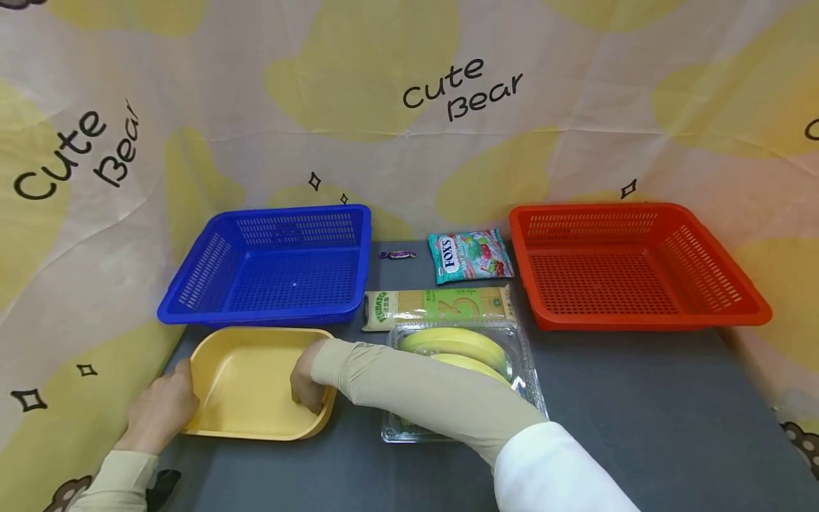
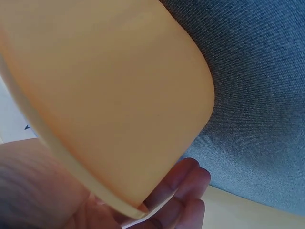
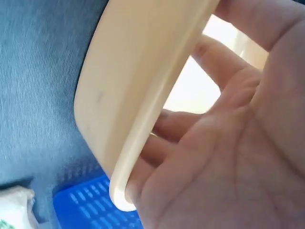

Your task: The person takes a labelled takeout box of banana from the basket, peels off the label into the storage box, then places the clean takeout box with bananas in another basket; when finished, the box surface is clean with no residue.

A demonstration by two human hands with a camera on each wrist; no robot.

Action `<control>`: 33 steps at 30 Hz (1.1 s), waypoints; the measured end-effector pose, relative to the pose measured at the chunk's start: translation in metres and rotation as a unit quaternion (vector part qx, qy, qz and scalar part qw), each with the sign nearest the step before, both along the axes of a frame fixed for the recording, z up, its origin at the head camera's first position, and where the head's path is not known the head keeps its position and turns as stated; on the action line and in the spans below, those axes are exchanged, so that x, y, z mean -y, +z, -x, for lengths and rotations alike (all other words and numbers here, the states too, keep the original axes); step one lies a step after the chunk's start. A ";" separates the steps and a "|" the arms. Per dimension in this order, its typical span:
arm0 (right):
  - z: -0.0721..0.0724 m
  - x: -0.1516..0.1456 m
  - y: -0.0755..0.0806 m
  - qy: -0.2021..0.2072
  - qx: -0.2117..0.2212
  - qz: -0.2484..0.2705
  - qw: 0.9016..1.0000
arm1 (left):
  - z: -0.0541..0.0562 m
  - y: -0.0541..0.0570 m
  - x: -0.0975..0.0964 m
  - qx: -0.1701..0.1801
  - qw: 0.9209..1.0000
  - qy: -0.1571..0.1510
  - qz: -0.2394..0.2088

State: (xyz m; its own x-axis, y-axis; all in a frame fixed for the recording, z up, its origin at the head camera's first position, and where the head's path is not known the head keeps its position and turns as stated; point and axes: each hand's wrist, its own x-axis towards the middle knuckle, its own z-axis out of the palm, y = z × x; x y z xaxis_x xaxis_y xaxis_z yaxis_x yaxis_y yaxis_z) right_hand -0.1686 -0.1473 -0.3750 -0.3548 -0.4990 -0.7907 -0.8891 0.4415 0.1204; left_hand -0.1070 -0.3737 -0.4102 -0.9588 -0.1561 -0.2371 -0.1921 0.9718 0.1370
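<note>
A yellow plastic basin (image 1: 249, 384) sits on the grey table, in front of the blue basket. My left hand (image 1: 165, 400) grips its left end; in the left wrist view the fingers (image 2: 193, 183) bend around the rim near a corner. At the opposite end, my right hand (image 1: 308, 377) reaches over the right rim. The right wrist view shows its palm (image 3: 224, 157) beside the rim, with the fingers hooked over to the inner side. No items show inside the basin.
Behind stand a blue basket (image 1: 269, 316) and, at right, a red basket (image 1: 652, 320). Between them lie a small wrapped candy (image 1: 397, 254), a Fox's candy bag (image 1: 470, 256) and a noodle pack (image 1: 441, 306). Bananas (image 1: 457, 343) in a clear box lie under my right forearm.
</note>
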 end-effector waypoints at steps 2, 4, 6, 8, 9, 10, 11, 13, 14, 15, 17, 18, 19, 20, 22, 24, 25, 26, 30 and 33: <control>-0.001 -0.004 -0.001 0.023 0.017 0.014 0.999 | -0.001 -0.004 -0.001 0.012 1.000 0.004 -0.003; -0.001 -0.010 0.001 0.000 0.031 0.058 0.998 | -0.002 -0.007 -0.003 0.007 1.000 0.004 -0.004; -0.001 -0.021 0.007 -0.025 0.043 0.117 0.992 | -0.004 -0.011 -0.008 -0.036 0.999 0.001 -0.004; -0.002 -0.035 0.020 -0.047 0.045 0.184 0.981 | -0.007 -0.015 -0.015 -0.143 0.990 -0.015 0.006; -0.003 -0.044 0.027 -0.048 0.034 0.218 0.974 | -0.008 -0.016 -0.020 -0.209 0.978 -0.026 0.010; -0.004 -0.054 0.035 -0.044 0.019 0.251 0.967 | -0.008 -0.016 -0.026 -0.271 0.962 -0.035 0.015; -0.005 -0.066 0.044 -0.042 -0.001 0.284 0.958 | -0.007 -0.014 -0.033 -0.321 0.946 -0.040 0.015; -0.006 -0.092 0.059 -0.046 -0.044 0.357 0.932 | -0.006 -0.004 -0.052 -0.390 0.919 -0.050 0.008; -0.006 -0.107 0.065 -0.052 -0.061 0.398 0.914 | -0.005 0.003 -0.063 -0.402 0.914 -0.054 -0.008; -0.007 -0.122 0.069 -0.061 -0.073 0.436 0.895 | -0.004 0.011 -0.075 -0.401 0.914 -0.057 -0.026; -0.008 -0.157 0.074 -0.088 -0.092 0.508 0.852 | -0.003 0.026 -0.102 -0.381 0.920 -0.062 -0.071; -0.009 -0.174 0.074 -0.102 -0.100 0.542 0.828 | -0.003 0.032 -0.116 -0.375 0.920 -0.070 -0.093; -0.011 -0.192 0.073 -0.119 -0.113 0.568 0.806 | -0.003 0.037 -0.129 -0.367 0.920 -0.079 -0.115; -0.014 -0.210 0.070 -0.141 -0.129 0.587 0.787 | -0.003 0.041 -0.141 -0.360 0.918 -0.091 -0.137; -0.020 -0.243 0.063 -0.186 -0.163 0.607 0.755 | -0.004 0.046 -0.165 -0.326 0.922 -0.108 -0.180; -0.027 -0.271 0.053 -0.231 -0.194 0.608 0.734 | -0.006 0.047 -0.185 -0.281 0.925 -0.121 -0.224; -0.031 -0.284 0.047 -0.256 -0.208 0.600 0.729 | -0.007 0.047 -0.194 -0.253 0.928 -0.126 -0.243; -0.034 -0.295 0.040 -0.277 -0.216 0.594 0.724 | -0.008 0.045 -0.203 -0.224 0.931 -0.128 -0.258; -0.048 -0.326 0.016 -0.353 -0.228 0.564 0.711 | -0.014 0.033 -0.228 -0.142 0.937 -0.137 -0.288; -0.056 -0.339 0.002 -0.400 -0.224 0.543 0.703 | -0.018 0.023 -0.239 -0.112 0.940 -0.133 -0.295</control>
